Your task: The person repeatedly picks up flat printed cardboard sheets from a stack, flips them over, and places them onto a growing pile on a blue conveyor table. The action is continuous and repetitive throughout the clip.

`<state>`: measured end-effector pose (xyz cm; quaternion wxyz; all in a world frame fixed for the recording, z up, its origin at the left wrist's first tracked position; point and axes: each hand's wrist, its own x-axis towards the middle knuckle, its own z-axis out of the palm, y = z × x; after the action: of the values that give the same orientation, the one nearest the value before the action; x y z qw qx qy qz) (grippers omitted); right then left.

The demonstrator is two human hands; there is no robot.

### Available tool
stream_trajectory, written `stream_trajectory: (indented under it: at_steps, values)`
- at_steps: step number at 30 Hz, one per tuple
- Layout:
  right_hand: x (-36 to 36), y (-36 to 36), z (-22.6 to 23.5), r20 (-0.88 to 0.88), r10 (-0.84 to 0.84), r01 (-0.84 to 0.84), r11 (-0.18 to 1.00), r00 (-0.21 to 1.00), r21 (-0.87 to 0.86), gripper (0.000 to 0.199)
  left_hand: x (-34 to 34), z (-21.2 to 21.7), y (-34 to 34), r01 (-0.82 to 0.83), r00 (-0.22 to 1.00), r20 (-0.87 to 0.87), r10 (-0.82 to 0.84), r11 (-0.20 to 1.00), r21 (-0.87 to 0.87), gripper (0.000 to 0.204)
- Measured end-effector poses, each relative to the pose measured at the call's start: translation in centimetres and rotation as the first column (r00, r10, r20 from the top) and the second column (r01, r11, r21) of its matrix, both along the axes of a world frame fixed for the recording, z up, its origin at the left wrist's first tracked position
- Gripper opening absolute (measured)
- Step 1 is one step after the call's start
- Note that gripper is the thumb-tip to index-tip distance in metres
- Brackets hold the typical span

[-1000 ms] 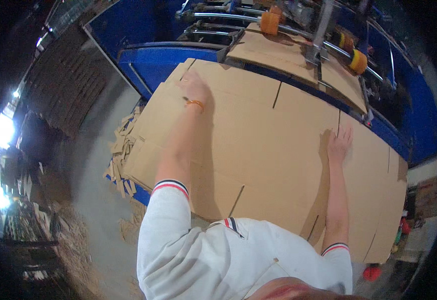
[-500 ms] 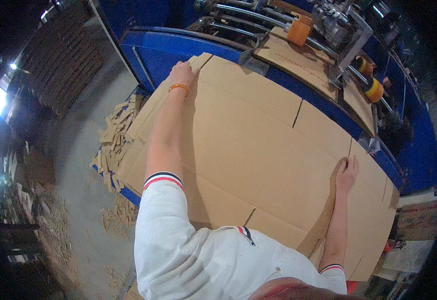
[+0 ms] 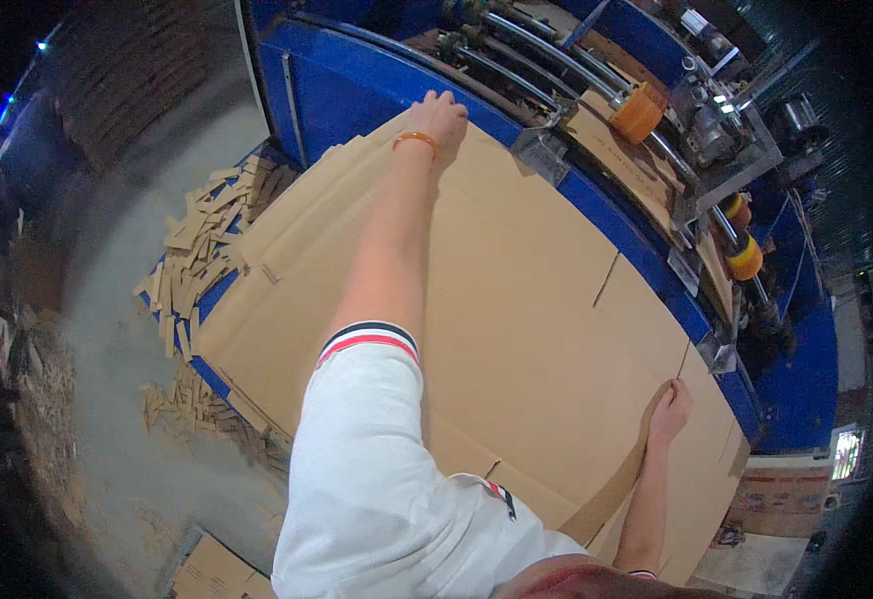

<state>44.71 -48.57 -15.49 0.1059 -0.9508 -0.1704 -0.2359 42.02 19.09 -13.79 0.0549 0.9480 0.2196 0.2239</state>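
A large flat brown cardboard sheet [image 3: 526, 299] with slots and crease lines lies in front of me on top of other sheets. My left hand [image 3: 440, 120], with an orange bangle at the wrist, is at the far left corner with its fingers bent over the edge, closed on the sheet. On the right part of the sheet lies my right hand [image 3: 669, 409], its fingertips at the end of a slot and its fingers stretched out along the surface. Beneath this hand I see nothing held.
Beyond the sheet stands a blue machine [image 3: 357, 85] with metal shafts, orange rollers [image 3: 639, 112] and another cardboard piece [image 3: 616, 160] under them. Cardboard offcuts [image 3: 192, 235] pile up at the left and litter the floor. More cardboard [image 3: 219, 571] lies at the lower left.
My left hand has moved right along the far edge. The right hand has come nearer to me, its fingers less spread. The whole view has shifted.
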Motion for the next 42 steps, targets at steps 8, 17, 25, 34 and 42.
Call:
stream_trajectory:
  at_steps: [8, 17, 25, 34, 42]
  values:
    - [-0.3, 1.7, 0.5, 0.027, 0.043, -0.045, 0.997, 0.999, 0.057, 0.024, -2.5, 0.5, 6.7, -0.454, 0.660, 0.702, 0.269, 0.887, 0.087, 0.033]
    - [-0.9, 2.7, 0.6, -0.030, -0.065, 0.066, 0.997, 0.997, 0.034, 0.021, -19.6, 4.0, 10.3, -0.857, 0.462, 0.347, 0.816, 0.511, -0.059, 0.047]
    - [-0.1, 0.9, 0.2, 0.094, 0.036, -0.033, 0.999, 0.995, -0.029, 0.021, -4.4, 0.2, -0.6, -0.034, 0.999, 0.044, 0.030, 0.996, 0.088, 0.040]
    - [0.0, 1.7, 0.4, 0.069, 0.049, -0.051, 0.998, 0.996, 0.030, 0.021, -1.4, 1.8, 4.2, 0.083, 0.983, 0.147, -0.106, 0.984, 0.155, 0.021]
    - [0.5, 2.3, 0.6, 0.034, 0.068, -0.070, 0.995, 0.997, 0.073, 0.025, -10.9, -1.1, 18.1, -0.621, 0.447, 0.633, 0.632, 0.728, -0.288, 0.027]
